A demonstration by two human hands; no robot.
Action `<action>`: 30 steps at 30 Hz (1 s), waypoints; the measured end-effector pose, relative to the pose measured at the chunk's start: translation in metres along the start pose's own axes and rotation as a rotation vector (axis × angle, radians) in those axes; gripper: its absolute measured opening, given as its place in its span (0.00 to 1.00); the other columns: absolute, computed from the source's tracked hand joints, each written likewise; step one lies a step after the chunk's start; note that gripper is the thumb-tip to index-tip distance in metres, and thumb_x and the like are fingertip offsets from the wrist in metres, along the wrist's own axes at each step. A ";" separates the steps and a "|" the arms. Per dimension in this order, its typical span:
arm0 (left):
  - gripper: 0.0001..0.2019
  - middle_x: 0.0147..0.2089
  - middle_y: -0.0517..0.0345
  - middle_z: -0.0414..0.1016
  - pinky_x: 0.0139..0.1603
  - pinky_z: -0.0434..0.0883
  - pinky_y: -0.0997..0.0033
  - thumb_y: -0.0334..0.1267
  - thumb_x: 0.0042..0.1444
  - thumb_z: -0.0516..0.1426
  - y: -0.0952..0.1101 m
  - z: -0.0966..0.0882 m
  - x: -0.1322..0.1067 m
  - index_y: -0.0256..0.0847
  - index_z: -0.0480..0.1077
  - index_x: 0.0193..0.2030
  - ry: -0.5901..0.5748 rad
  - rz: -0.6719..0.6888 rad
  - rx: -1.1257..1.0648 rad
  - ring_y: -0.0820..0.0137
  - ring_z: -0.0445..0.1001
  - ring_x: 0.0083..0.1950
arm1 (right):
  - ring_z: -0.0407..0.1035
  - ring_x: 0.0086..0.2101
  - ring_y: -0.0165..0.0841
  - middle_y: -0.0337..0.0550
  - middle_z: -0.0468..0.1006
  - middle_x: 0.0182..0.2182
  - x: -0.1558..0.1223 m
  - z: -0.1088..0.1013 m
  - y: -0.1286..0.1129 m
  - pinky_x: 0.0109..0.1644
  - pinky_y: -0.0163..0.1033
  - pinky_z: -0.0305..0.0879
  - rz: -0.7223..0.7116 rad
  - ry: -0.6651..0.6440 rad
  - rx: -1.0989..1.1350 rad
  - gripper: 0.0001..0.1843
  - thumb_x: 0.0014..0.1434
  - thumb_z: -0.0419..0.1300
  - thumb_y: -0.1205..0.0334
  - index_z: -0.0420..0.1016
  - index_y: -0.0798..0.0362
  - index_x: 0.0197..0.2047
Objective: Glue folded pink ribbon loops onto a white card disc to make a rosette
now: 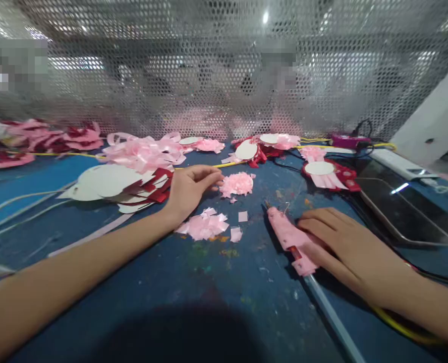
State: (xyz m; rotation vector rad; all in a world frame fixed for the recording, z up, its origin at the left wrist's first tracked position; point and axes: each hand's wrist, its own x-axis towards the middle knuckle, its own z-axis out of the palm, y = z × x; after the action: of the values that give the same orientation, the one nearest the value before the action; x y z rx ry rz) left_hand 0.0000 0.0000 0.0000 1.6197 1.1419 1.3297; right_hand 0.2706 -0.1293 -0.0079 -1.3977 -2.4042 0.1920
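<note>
My left hand (193, 189) is pinched closed beside a small ruffled pink ribbon piece (238, 184), its fingertips at that piece's left edge. Whatever lies between those fingertips is too small to make out. Just below, a pile of cut pink ribbon squares (205, 224) lies on the blue table, with two loose ribbon squares (242, 216) to its right. My right hand (337, 247) is closed over the side of a pink-wrapped hot glue gun (290, 237) lying on the table, nozzle pointing away. A long translucent glue stick (333, 315) sticks out from its rear.
White oval cards with red ribbon (106, 184) lie left of my left hand, before a heap of pink ribbon strips (144, 151). Several rosettes with white discs (320, 168) line the back. A phone (409, 201) lies right; perforated metal sheet (216, 91) stands behind.
</note>
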 end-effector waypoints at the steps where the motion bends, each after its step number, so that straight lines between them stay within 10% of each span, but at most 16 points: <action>1: 0.05 0.30 0.56 0.81 0.33 0.78 0.77 0.34 0.50 0.62 0.000 0.001 0.000 0.35 0.77 0.33 -0.007 -0.001 -0.017 0.72 0.80 0.30 | 0.64 0.44 0.42 0.49 0.72 0.43 -0.001 0.000 0.000 0.49 0.55 0.62 0.003 0.000 -0.004 0.21 0.67 0.44 0.49 0.71 0.54 0.44; 8: 0.07 0.35 0.54 0.82 0.40 0.79 0.71 0.33 0.50 0.61 -0.002 0.001 0.000 0.38 0.78 0.37 -0.033 0.021 -0.028 0.68 0.81 0.38 | 0.65 0.44 0.42 0.50 0.73 0.44 -0.002 -0.001 0.000 0.49 0.55 0.63 -0.002 0.006 -0.028 0.21 0.67 0.44 0.49 0.72 0.54 0.44; 19: 0.07 0.23 0.60 0.77 0.21 0.69 0.77 0.37 0.42 0.67 0.001 -0.003 0.001 0.38 0.76 0.25 0.023 0.065 0.163 0.76 0.71 0.21 | 0.65 0.43 0.42 0.51 0.73 0.43 -0.002 0.000 0.000 0.48 0.55 0.64 -0.005 0.018 -0.043 0.22 0.67 0.43 0.49 0.72 0.54 0.44; 30: 0.08 0.38 0.53 0.82 0.43 0.79 0.68 0.34 0.55 0.58 -0.007 0.000 0.002 0.38 0.76 0.42 -0.061 0.125 0.008 0.67 0.80 0.41 | 0.65 0.43 0.42 0.50 0.73 0.43 -0.002 0.000 0.000 0.49 0.56 0.64 -0.006 0.011 -0.038 0.22 0.67 0.43 0.49 0.72 0.54 0.44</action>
State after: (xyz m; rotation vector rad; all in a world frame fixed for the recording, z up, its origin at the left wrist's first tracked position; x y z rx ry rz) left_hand -0.0014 0.0040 -0.0060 1.7500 1.0260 1.3457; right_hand 0.2716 -0.1307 -0.0088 -1.4043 -2.4149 0.1383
